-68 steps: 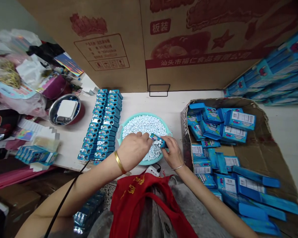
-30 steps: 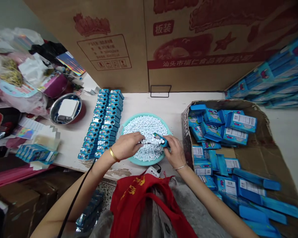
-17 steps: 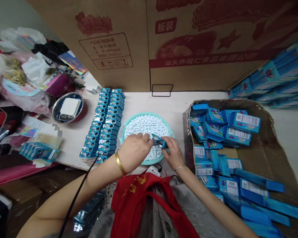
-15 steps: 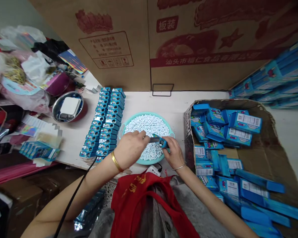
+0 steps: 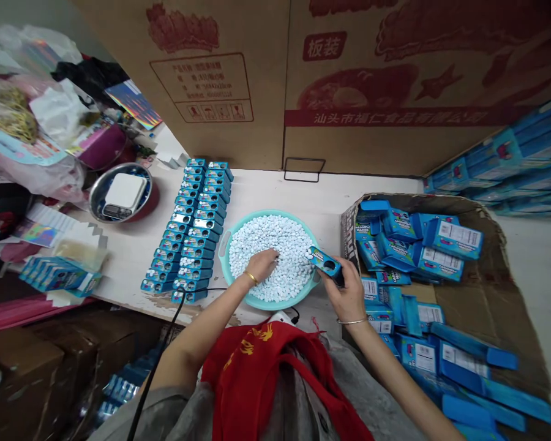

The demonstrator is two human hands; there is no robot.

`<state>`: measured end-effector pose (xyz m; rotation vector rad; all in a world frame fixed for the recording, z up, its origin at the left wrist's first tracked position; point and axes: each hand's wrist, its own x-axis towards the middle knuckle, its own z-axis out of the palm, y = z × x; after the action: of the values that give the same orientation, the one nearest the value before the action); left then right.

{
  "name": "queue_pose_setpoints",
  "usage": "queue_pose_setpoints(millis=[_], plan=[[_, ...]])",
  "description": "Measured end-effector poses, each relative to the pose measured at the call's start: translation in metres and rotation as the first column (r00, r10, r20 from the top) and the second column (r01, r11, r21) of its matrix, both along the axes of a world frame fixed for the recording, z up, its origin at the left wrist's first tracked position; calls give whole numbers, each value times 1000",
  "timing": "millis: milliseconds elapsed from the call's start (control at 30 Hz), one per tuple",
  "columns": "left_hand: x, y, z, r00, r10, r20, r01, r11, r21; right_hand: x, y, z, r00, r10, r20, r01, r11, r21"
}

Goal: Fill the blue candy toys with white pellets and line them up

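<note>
1. Reaching down with my left hand point(image 5: 261, 264), I have its fingertips buried in the white mints point(image 5: 282, 245), so I cannot tell whether they have closed on any.
2. Just right of that, my right hand point(image 5: 348, 285) holds a blue candy tin point(image 5: 324, 262) in a narrow grip, fingers and thumb round its lower end, tilted just over the rim of the teal plastic basin point(image 5: 316, 277).
3. As I judge it, I am gathering mints with the tin ready; the next move calls for bringing a small pinch to the tin's opening.
4. Past my left hand, 2 rows of blue tins point(image 5: 195, 233) lie on the white table point(image 5: 266, 190), and a digital scale point(image 5: 125, 191) sits farther off in a steel bowl point(image 5: 96, 199).
5. Past my right hand, blue cartons point(image 5: 436, 257) fill a cardboard tray point(image 5: 500, 294).
</note>
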<state>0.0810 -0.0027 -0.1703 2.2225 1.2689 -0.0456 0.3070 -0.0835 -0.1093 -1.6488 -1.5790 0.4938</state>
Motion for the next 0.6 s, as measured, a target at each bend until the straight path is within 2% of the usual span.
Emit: queue_pose_setpoints(millis=[100,167,233,333,467,600], plan=[[-11,-3,7,991,41,129,-34,998,-62,0,-1,0,999,-34,-6,34,999,-8],[-27,-5,21,978,41,203,-26,997,-79,0,-1,0,999,-39,-5,39,999,-13],[-42,-6,40,971,16,239,-2,998,-59,-1,0,0,1000,-25,-1,25,1000,-16],[-54,-5,77,965,-35,259,38,999,-8,-5,2,-1,1000,20,16,-20,1000,-7],[-51,-3,128,973,-130,192,123,991,49,-15,5,-5,994,102,50,-104,994,35],[-33,-4,170,969,-245,-44,248,965,86,-29,4,-6,983,171,74,-175,983,48]])
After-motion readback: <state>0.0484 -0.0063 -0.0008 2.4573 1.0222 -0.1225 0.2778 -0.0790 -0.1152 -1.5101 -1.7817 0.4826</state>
